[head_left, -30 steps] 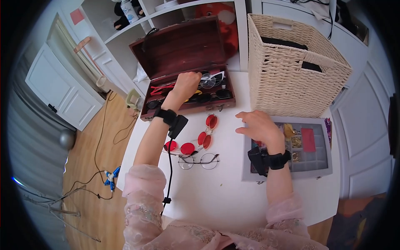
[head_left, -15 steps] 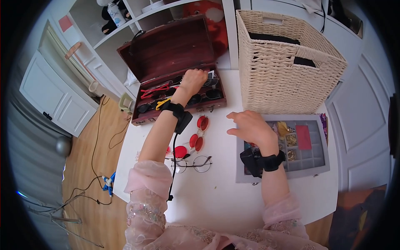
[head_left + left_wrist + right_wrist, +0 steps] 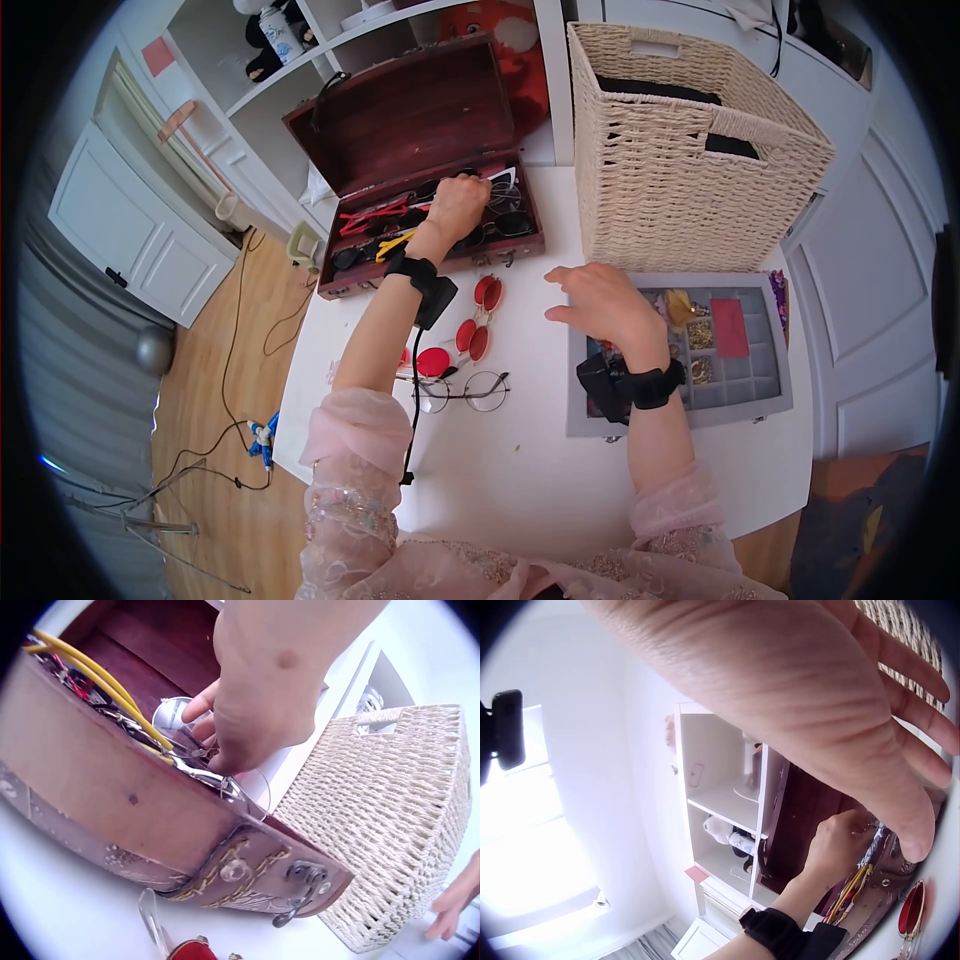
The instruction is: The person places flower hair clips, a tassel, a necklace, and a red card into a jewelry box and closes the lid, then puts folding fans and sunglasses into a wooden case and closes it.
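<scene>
In the head view, my left hand [image 3: 458, 207] reaches into the open dark red wooden case [image 3: 410, 110], over its right half. The left wrist view shows its thumb and fingers pinching a pair of thin-framed round clear glasses [image 3: 169, 714] at the middle, partly hidden by the hand. Around it in the case lie yellow-framed glasses [image 3: 394, 245], red-framed glasses [image 3: 362, 220] and dark sunglasses [image 3: 514, 224]. My right hand [image 3: 612, 312] hovers palm down with fingers spread, holding nothing, over the left side of a grey compartment box [image 3: 775, 412].
Red-lensed glasses [image 3: 433, 362] and folding-arm clear glasses [image 3: 486, 392] lie on the white table [image 3: 540, 480] before the case, beside more red-lensed glasses [image 3: 487, 294]. A tall woven basket [image 3: 680, 190] stands behind the grey box. A black cable [image 3: 412, 430] hangs from the left wrist.
The head view has shifted slightly. My left hand has moved a little to the right inside the case, then dipped slightly toward its front. The right hand stays over the grey box.
</scene>
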The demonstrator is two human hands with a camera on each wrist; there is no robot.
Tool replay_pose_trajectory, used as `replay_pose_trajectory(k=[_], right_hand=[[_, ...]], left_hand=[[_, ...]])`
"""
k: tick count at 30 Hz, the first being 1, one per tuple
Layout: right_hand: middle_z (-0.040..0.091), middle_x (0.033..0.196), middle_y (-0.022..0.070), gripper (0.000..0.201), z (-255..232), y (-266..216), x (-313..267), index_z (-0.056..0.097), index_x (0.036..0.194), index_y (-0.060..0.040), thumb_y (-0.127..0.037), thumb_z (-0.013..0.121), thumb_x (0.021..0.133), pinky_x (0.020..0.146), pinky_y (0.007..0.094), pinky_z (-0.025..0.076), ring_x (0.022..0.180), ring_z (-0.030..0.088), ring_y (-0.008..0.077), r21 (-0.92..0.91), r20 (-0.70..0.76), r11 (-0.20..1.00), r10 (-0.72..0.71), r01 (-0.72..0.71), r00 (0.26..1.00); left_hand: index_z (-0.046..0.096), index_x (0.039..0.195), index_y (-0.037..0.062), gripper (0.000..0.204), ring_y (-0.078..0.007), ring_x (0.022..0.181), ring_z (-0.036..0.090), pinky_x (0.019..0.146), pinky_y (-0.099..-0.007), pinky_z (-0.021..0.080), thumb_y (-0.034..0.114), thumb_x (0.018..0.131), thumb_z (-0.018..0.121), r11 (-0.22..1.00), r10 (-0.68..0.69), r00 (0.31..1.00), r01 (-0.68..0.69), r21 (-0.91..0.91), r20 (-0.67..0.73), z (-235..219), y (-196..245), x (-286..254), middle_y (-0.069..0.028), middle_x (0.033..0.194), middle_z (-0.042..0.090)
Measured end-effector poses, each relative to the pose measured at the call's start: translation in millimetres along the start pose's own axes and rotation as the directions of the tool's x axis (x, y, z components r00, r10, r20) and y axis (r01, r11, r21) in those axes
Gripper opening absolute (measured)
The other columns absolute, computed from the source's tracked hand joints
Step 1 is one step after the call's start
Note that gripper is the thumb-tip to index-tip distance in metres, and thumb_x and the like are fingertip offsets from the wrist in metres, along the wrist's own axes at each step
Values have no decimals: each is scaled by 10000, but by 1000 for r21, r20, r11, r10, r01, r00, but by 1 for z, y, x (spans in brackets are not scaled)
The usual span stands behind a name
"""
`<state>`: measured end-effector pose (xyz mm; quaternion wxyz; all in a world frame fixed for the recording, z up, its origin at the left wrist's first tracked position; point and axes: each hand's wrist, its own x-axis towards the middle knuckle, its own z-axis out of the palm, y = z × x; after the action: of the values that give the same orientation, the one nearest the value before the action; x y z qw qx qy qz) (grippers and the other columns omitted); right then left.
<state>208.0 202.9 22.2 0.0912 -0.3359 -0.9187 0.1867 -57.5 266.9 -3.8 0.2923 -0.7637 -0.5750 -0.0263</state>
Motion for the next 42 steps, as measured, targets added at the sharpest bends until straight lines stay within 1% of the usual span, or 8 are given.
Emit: replay_pose_trajectory(k=[8,11,13,18,20,30,33,42], right_hand=[[658,861,181,432,2,1,-1,608,1099,-19,-226,688,729,788,381,475,873,621,320,-5,-20,1000,-10,10,1000],[638,810,186,284,1,-1,-2,612,889,9,-207,706,729,752,411,483,838,616,341,18,-52,1000,-17,18,999],[656,789,171,436,3,2,0,607,1100,-21,-228,692,726,774,384,473,847,621,323,3,-18,1000,-11,11,1000],[655,794,171,436,2,2,0,604,1104,-21,-230,688,731,774,383,472,847,621,323,5,-23,1000,-19,19,1000],[655,806,173,437,2,2,-1,602,1107,-20,-230,686,733,776,383,471,853,620,323,11,-15,1000,-17,17,1000],[659,846,173,450,3,3,0,592,1128,-23,-237,684,743,791,381,471,876,621,318,20,-18,1000,-7,8,1000],[659,851,173,450,3,3,0,593,1127,-22,-235,685,743,792,380,471,878,620,317,19,-18,1000,-10,11,1000],[659,840,172,444,5,4,1,595,1121,-23,-231,687,739,789,377,472,878,618,318,1,-27,1000,-24,24,999]], left_hand=[[676,731,70,96,-290,790,631,706,-388,519,51,667,606,996,-55,990,65,-68,134,-8,-19,-3,-137,779,645],[694,731,92,98,-286,790,612,699,-385,513,87,685,608,997,-73,993,77,-33,94,0,-26,-3,-114,715,641],[693,728,90,93,-286,792,608,701,-382,513,91,683,612,998,-56,995,59,-34,88,-7,-28,-1,-107,714,642],[683,709,76,80,-300,798,610,709,-390,506,93,690,608,989,3,999,2,-148,35,-6,-34,-1,-114,721,640],[670,696,54,81,-323,795,613,722,-406,495,83,703,595,981,-76,989,96,-168,124,-12,-33,0,-140,742,638],[635,738,25,74,-355,794,606,722,-421,479,43,733,563,955,-34,986,81,-284,165,-15,-34,-2,-174,750,621],[629,753,22,79,-356,804,603,722,-427,474,38,743,553,972,-24,988,59,-228,152,-18,-35,-2,-179,781,623],[623,794,-16,84,-347,796,603,727,-397,481,26,737,578,873,-86,994,43,-486,-66,-35,-32,7,-178,825,622]])
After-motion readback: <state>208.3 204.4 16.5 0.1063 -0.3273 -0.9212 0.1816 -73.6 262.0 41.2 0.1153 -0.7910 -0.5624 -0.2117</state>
